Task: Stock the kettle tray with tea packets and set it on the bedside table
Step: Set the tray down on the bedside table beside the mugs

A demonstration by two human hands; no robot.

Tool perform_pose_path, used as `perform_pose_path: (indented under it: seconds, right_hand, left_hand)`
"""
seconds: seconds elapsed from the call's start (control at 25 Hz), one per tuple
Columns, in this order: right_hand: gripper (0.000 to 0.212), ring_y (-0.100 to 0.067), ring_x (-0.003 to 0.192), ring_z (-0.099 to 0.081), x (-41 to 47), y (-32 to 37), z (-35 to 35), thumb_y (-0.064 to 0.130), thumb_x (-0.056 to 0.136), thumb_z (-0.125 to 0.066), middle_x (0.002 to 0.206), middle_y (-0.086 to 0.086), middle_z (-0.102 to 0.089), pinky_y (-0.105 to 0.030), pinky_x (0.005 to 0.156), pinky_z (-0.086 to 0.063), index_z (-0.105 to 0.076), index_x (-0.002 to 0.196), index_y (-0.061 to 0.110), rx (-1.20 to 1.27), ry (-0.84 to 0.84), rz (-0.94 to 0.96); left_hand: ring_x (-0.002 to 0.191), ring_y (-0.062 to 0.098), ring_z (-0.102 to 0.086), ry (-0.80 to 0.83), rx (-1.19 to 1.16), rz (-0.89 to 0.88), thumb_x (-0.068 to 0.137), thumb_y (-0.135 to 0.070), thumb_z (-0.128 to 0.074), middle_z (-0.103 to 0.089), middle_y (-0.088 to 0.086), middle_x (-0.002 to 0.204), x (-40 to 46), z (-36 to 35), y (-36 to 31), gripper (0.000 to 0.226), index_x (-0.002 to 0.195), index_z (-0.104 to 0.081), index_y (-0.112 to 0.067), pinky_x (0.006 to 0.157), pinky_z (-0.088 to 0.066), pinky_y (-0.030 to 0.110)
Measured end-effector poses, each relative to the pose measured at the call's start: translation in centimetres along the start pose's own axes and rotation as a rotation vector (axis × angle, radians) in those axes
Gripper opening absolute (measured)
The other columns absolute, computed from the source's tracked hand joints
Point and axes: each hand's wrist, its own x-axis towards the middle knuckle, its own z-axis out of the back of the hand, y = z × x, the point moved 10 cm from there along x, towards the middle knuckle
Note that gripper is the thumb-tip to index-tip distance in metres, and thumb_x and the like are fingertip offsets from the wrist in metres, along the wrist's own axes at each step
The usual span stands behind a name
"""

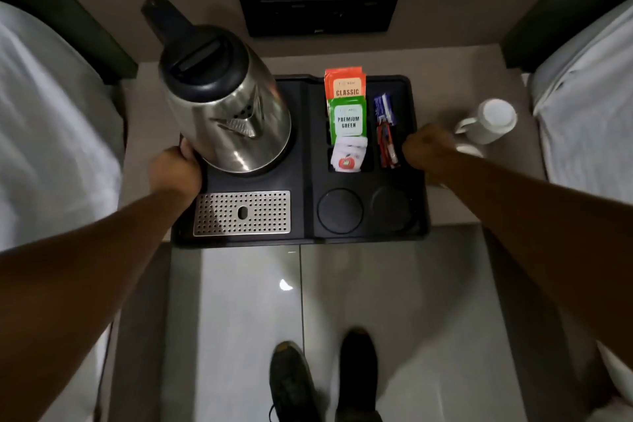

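Hands grasp kettle tray (308,161) edges: left hand (176,171) left edge, right hand (428,149) right edge; tray on tabletop (455,202), tea packets (346,103) inside.

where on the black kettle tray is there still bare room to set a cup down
The two round recesses at the black tray's front right are bare, bordered by the perforated metal drip grate on the left. Behind them it is crowded: orange, green and white packets and sachets. The steel kettle fills the back left.
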Motion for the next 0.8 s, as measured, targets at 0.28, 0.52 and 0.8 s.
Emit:
perform_pose_path:
  seconds: [0.28,0.52,0.8]
  right_hand:
    - [0.02,-0.036,0.099,-0.062,1.4,0.6,1.0,0.013,0.091,-0.057,0.104,-0.024,-0.064,-0.028,0.066,-0.042,-0.061,0.097,-0.006,-0.013,-0.083,-0.045]
    - [0.018,-0.027,0.085,-0.062,1.7,0.0,1.2,0.015,0.09,-0.06,0.097,-0.019,-0.066,-0.025,0.065,-0.041,-0.061,0.093,-0.002,0.011,-0.137,-0.056]
    - [0.026,-0.031,0.092,-0.065,1.0,0.0,2.0,0.025,0.087,-0.063,0.097,-0.018,-0.067,-0.028,0.067,-0.045,-0.063,0.095,0.0,0.037,-0.119,0.056]
  left_hand:
    - [0.08,0.046,-0.059,-0.052,-0.002,0.028,0.105,-0.026,-0.029,-0.064,0.035,0.088,1.1,-0.5,-0.3,0.048,0.087,-0.059,0.007,0.069,-0.036,0.042]
    - [0.071,0.037,-0.052,-0.063,0.022,0.016,0.104,-0.023,-0.033,-0.064,0.032,0.088,1.7,-0.8,-0.1,0.042,0.088,-0.059,0.005,0.068,-0.036,0.04]
    - [0.099,0.049,-0.059,-0.011,-0.04,0.105,0.104,-0.016,-0.036,-0.06,0.039,0.107,1.5,-1.6,0.7,0.038,0.106,-0.057,0.015,0.085,-0.043,0.049]
